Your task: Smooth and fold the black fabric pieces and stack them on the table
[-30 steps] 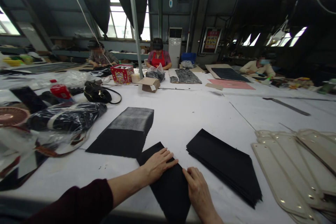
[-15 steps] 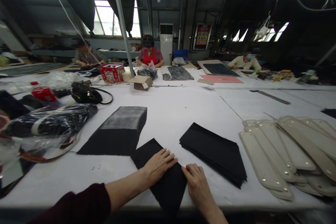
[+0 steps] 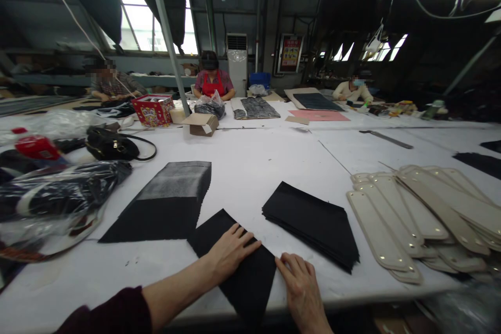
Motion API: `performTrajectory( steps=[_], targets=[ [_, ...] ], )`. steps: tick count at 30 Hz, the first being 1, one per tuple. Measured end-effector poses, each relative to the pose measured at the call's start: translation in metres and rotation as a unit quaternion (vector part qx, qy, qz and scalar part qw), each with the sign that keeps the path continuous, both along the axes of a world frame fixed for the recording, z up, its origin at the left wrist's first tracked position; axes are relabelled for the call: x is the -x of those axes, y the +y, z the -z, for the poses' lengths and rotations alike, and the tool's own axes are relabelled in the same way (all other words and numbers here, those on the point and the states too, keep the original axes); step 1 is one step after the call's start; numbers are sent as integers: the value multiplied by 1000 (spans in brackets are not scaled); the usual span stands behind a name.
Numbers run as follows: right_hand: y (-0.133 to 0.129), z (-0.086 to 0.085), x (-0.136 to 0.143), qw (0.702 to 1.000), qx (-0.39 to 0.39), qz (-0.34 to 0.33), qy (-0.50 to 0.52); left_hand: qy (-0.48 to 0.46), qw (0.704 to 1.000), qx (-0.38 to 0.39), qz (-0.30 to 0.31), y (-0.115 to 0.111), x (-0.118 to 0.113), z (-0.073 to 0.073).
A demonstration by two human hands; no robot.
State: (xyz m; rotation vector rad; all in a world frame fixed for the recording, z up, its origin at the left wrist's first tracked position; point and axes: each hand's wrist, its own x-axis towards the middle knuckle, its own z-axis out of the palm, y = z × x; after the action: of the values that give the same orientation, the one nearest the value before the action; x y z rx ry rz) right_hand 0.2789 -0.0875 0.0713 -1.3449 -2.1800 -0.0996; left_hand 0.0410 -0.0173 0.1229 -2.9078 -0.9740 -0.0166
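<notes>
A black fabric piece [image 3: 250,282] lies at the front edge of the white table, its lower corner reaching over the edge. Flat on it rests my left hand [image 3: 230,253], fingers spread. My right hand [image 3: 299,276] touches the fabric's right corner with thumb and forefinger; its fingers are bent, and whether the corner is pinched is hard to see. To the right is a stack of folded black fabric [image 3: 313,224]. Left of my hands lies a pile of black pieces [image 3: 156,214] with a greyish upper part.
Beige panels with metal studs [image 3: 391,224] are piled at right. A plastic-wrapped bundle [image 3: 62,188], a black handbag [image 3: 111,143] and a red bottle [image 3: 37,146] stand left. Across the table [image 3: 250,146] are a cardboard box [image 3: 201,124] and three people working.
The view has shifted slightly, so most things appear further left. Both hands stay at the same black piece, with my right hand slightly lower at its corner.
</notes>
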Motion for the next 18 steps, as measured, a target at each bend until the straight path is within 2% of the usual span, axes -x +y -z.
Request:
performTrajectory(
  steps=[4, 7, 10, 13, 16, 18],
  targets=[
    [-5, 5, -5, 999, 4, 15, 41, 3, 997, 11, -81, 19, 32, 1],
    [-3, 9, -11, 998, 23, 10, 62, -5, 992, 18, -121, 24, 44, 1],
    [5, 5, -11, 992, 60, 28, 104, -19, 991, 32, -131, 18, 40, -1],
    [18, -9, 2, 986, 72, 51, 140, -41, 986, 52, -152, 8, 27, -6],
    [34, -21, 26, 993, 49, 40, 101, -65, 983, 91, -147, 2, 13, -4],
    [45, -19, 42, 998, 32, 23, 56, -49, 983, 114, -136, 1, 7, 5]
  ],
)
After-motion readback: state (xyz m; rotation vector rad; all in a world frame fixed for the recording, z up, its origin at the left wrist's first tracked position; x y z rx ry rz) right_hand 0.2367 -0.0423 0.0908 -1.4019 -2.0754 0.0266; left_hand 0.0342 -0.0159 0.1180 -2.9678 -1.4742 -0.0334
